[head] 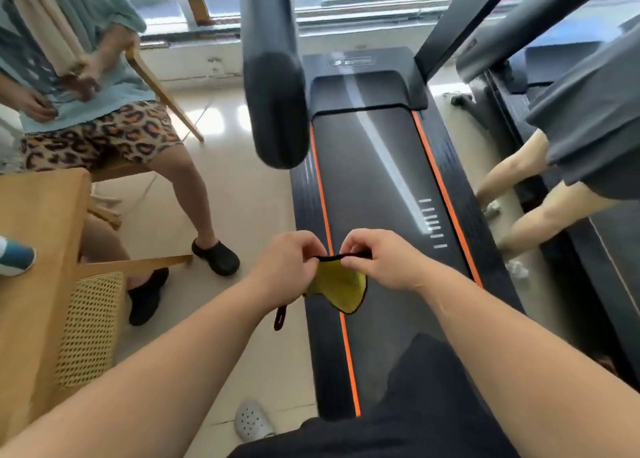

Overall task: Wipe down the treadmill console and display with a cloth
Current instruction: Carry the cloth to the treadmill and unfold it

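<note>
We hold a yellow cloth (337,286) with a black hem in both hands, above the near part of the treadmill (374,180), right over its left orange stripe (320,187). Our left hand (289,260) pinches the top hem with curled fingers, and our right hand (377,260) pinches the same hem just beside it, so the edge runs taut between the two. The rest of the cloth hangs bunched below our hands. A small black loop (280,317) dangles from it under the left wrist, just off the treadmill's left edge.

The thick dark handrail (273,94) of the treadmill juts toward us above its left side, well ahead of our hands. Our dark shorts (415,405) show over the near end of the belt.

To the left of the treadmill, a person in leopard-print shorts (100,135) sits on a wooden chair (162,94), wearing black shoes (216,256). Nearer to us on that side stands a wooden table (38,215). A grey clog (252,423) lies on the floor by the treadmill's near left corner. To the right of the treadmill, another person's bare legs (512,173) show beside a second machine (606,284).
</note>
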